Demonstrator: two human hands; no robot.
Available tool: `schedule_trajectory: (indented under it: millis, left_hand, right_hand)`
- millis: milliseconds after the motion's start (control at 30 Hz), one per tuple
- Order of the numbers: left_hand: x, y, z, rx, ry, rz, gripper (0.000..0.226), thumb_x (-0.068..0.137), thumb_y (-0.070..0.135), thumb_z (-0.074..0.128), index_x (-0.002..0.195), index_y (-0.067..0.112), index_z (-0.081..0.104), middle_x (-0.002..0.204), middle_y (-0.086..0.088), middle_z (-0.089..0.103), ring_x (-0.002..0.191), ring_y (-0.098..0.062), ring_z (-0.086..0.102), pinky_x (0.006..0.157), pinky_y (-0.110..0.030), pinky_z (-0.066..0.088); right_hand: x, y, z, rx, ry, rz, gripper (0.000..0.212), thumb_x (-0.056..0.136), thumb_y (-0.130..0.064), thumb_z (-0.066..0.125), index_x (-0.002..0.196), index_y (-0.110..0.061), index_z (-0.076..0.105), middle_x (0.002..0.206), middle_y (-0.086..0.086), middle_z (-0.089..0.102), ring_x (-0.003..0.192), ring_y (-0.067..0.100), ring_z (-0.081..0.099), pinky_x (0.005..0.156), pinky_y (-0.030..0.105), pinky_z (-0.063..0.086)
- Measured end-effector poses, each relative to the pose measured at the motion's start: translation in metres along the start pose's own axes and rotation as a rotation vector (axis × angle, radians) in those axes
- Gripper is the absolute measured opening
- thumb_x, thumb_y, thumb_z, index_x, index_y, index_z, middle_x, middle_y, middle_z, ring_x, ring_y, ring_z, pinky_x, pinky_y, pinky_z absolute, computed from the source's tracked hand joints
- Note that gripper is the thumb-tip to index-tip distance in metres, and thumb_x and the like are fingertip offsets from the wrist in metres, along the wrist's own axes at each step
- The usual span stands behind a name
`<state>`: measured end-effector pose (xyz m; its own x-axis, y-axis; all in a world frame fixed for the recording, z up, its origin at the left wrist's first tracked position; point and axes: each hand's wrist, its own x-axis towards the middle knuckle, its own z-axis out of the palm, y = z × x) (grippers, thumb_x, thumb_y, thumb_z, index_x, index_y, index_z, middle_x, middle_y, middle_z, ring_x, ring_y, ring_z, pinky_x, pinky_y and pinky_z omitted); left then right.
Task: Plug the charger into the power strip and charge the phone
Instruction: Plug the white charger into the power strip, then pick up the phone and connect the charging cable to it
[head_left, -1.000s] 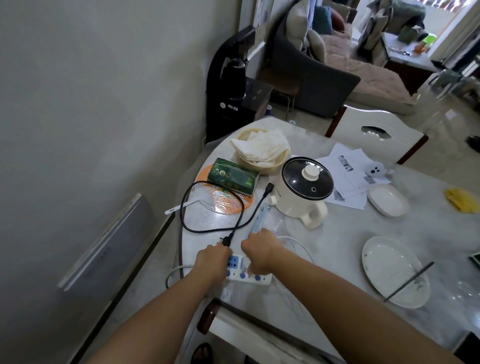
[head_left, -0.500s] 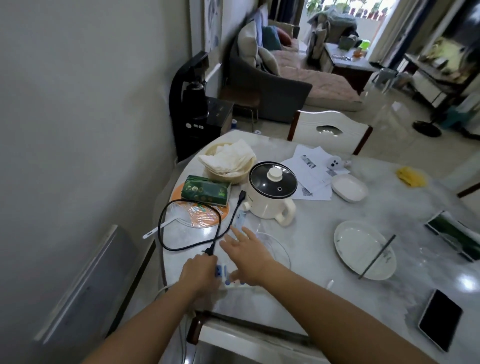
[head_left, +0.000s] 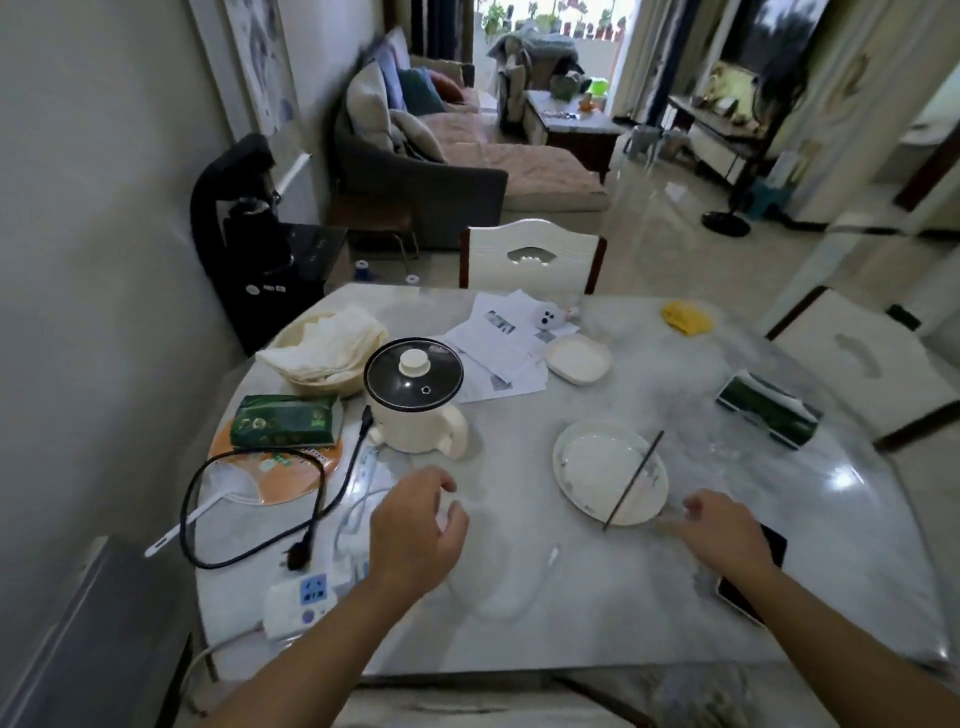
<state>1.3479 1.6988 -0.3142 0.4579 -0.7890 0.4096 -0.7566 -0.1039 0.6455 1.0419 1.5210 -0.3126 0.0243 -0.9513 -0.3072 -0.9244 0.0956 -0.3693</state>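
Head camera, looking down over a marble tabletop (head_left: 649, 597). At its near left corner lies a white power strip (head_left: 298, 605); whether a charger is seated in it cannot be told, since the left forearm covers that part. A thin white charging cable (head_left: 530, 592) loops across the near middle, its small plug end (head_left: 555, 552) lying free. The left hand (head_left: 415, 525) hovers just above the cable loop, fingers loosely curled and spread, holding nothing. The right hand (head_left: 722, 530) reaches toward the near right edge, fingers slightly parted and empty, just over a dark phone (head_left: 756, 577) lying flat there, partly hidden by the wrist. A plate (head_left: 597, 467) with a chopstick (head_left: 631, 480) sits just beyond that hand. The step in hand seems to be fetching the phone. It should go best by gripping the phone by its side edges, avoiding the plate, and carrying it to the free plug end.
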Motion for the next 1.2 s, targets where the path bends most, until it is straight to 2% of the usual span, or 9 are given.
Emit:
schedule_trajectory:
  millis: [67,200,300,400,567,667,833,1067,1200]
  left_hand:
    - [-0.002,0.018,0.031,-0.054,-0.121,0.025,0.011,0.079,0.027,0.063,0.084,0.018,0.063,0.060,0.006,0.051,0.054,-0.008,0.045,0.052,-0.013,0.029]
    - [-0.011,0.035,0.098,0.045,-0.440,-0.128,0.025,0.091,0.039,0.055,0.108,0.024,0.065,0.089,0.005,0.069,0.082,-0.015,0.064,0.069,-0.027,0.045]
    - [-0.021,0.030,0.138,0.205,-0.688,-0.278,0.036,0.093,0.036,0.052,0.124,0.019,0.060,0.121,-0.003,0.067,0.110,-0.022,0.062,0.089,-0.031,0.047]
    - [-0.029,0.023,0.163,0.314,-0.826,-0.371,0.028,0.093,0.030,0.052,0.115,0.014,0.061,0.121,-0.007,0.065,0.107,-0.026,0.062,0.083,-0.031,0.047]
    - [-0.035,0.017,0.189,0.374,-0.780,-0.452,0.005,0.091,0.022,0.048,0.087,0.023,0.050,0.109,-0.005,0.064,0.098,-0.024,0.063,0.073,-0.029,0.040]
    - [-0.035,0.021,0.204,0.357,-0.690,-0.477,0.011,0.091,0.025,0.048,0.085,0.019,0.054,0.099,-0.004,0.064,0.089,-0.023,0.063,0.069,-0.031,0.044]
    - [-0.041,0.029,0.221,0.314,-0.615,-0.482,0.016,0.090,0.029,0.057,0.097,0.015,0.062,0.098,-0.003,0.063,0.088,-0.023,0.063,0.072,-0.032,0.048]
    - [-0.035,0.032,0.220,0.388,-0.720,-0.386,0.014,0.091,0.013,0.050,0.092,0.012,0.064,0.100,-0.007,0.066,0.089,-0.025,0.065,0.073,-0.032,0.049]
    - [-0.032,0.034,0.202,0.261,-0.731,-0.495,0.012,0.088,0.020,0.054,0.094,0.015,0.063,0.098,-0.006,0.069,0.090,-0.024,0.066,0.077,-0.033,0.053]
  right_hand:
    - [0.017,0.039,-0.010,0.030,-0.006,0.146,0.037,0.075,-0.039,0.076,0.065,-0.014,0.051,0.062,0.005,0.051,0.055,0.021,0.051,0.054,0.031,0.036]
    - [0.041,0.094,-0.009,0.082,-0.063,0.372,0.048,0.078,-0.042,0.076,0.060,-0.007,0.050,0.059,0.011,0.045,0.048,0.022,0.042,0.048,0.030,0.031]
    - [0.058,0.128,0.008,0.123,-0.122,0.444,0.056,0.079,-0.044,0.076,0.100,0.007,0.064,0.081,0.017,0.057,0.059,0.023,0.049,0.055,0.033,0.041]
    - [0.070,0.142,0.026,0.183,-0.172,0.494,0.071,0.077,-0.049,0.076,0.113,0.010,0.059,0.103,0.023,0.059,0.078,0.034,0.058,0.071,0.043,0.051]
    - [0.088,0.140,0.038,-0.050,-0.197,0.448,0.068,0.066,-0.076,0.067,0.062,-0.010,0.049,0.091,0.016,0.052,0.078,0.030,0.057,0.071,0.036,0.048]
    - [0.095,0.138,0.038,-0.126,-0.196,0.464,0.076,0.057,-0.078,0.071,0.069,-0.005,0.053,0.091,0.013,0.054,0.074,0.028,0.060,0.061,0.032,0.047]
    - [0.098,0.148,0.034,0.039,-0.171,0.493,0.069,0.050,-0.063,0.087,0.056,-0.008,0.046,0.055,0.010,0.046,0.049,0.024,0.053,0.045,0.031,0.040]
    - [0.084,0.141,0.026,0.113,-0.032,0.383,0.042,0.088,-0.040,0.067,0.081,0.000,0.057,0.075,0.016,0.061,0.066,0.031,0.059,0.064,0.038,0.051]
    - [0.064,0.114,0.010,0.030,0.076,0.306,0.037,0.097,-0.037,0.051,0.103,-0.001,0.058,0.097,0.018,0.064,0.084,0.034,0.062,0.070,0.037,0.050]
